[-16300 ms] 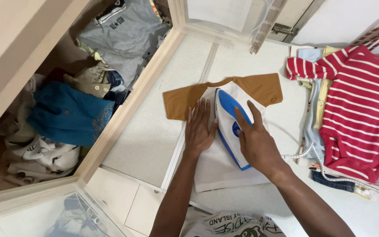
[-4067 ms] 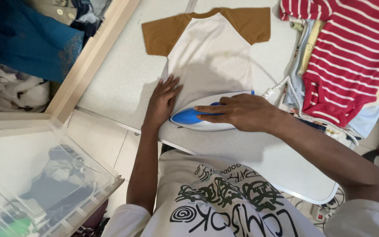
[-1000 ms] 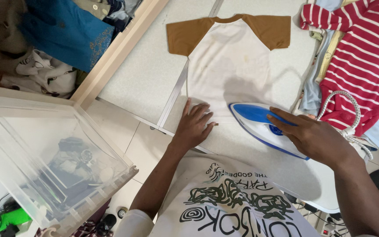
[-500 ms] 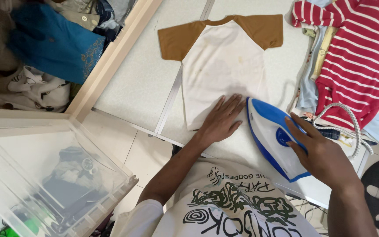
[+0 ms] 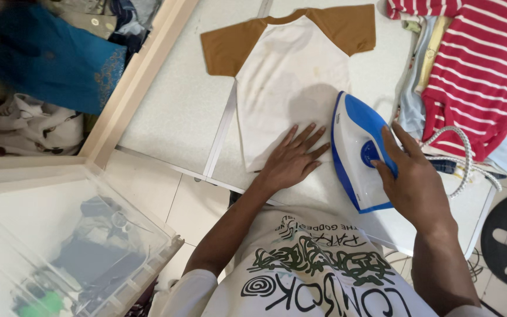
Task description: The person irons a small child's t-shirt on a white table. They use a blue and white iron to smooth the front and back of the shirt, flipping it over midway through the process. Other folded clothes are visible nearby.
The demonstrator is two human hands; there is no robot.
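right hand (image 5: 412,185) wrapped round the blue and white iron (image 5: 359,149) at centre right, left hand (image 5: 291,161) spread flat on the white tee with brown sleeves (image 5: 289,64), mid-frame on the worktop (image 5: 177,105), striped red top (image 5: 476,64) upper right

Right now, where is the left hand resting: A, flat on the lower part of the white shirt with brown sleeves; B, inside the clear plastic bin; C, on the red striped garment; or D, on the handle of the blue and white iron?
A: the left hand lies flat, fingers spread, on the white shirt, while the right hand grips the iron beside it.
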